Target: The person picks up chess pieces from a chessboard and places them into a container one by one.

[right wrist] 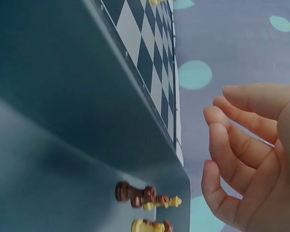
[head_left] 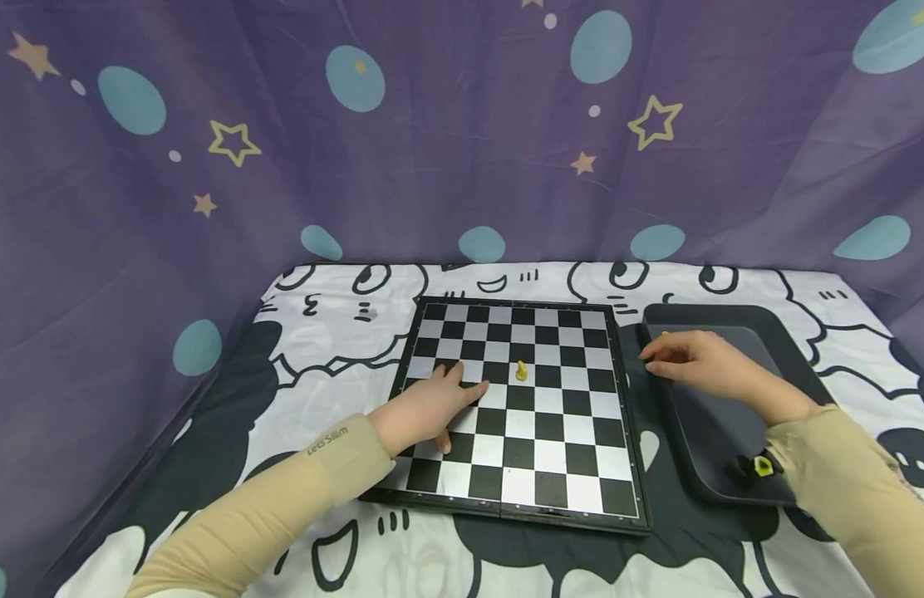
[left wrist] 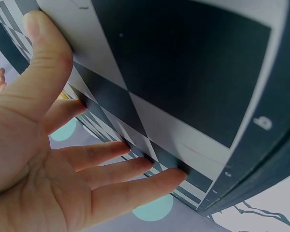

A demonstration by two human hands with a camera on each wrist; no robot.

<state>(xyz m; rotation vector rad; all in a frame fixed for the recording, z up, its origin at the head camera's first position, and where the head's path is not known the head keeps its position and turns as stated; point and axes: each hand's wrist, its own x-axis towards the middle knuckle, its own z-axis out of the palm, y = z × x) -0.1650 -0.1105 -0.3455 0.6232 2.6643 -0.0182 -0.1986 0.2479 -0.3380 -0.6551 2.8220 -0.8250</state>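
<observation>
A black-and-white chessboard (head_left: 519, 423) lies in the middle of the table. My left hand (head_left: 430, 404) rests on its left part, fingers spread and fingertips against the squares. Near the board's centre stands one small yellow chess piece (head_left: 522, 371), to the right of that hand and apart from it. Over the left rim of a dark grey tray (head_left: 731, 313) is my right hand (head_left: 694, 361), its fingers loosely bent with nothing between them. Inside the tray, the right wrist view shows brown chess pieces (right wrist: 128, 192) and yellow chess pieces (right wrist: 165, 202) clustered at one end.
The tray stands right of the board, a narrow strip of cloth between them. A patterned black-and-white cloth (head_left: 335, 311) covers the table. Behind it hangs a purple curtain (head_left: 447, 149). A small black-and-yellow object (head_left: 764, 465) shows at the right cuff.
</observation>
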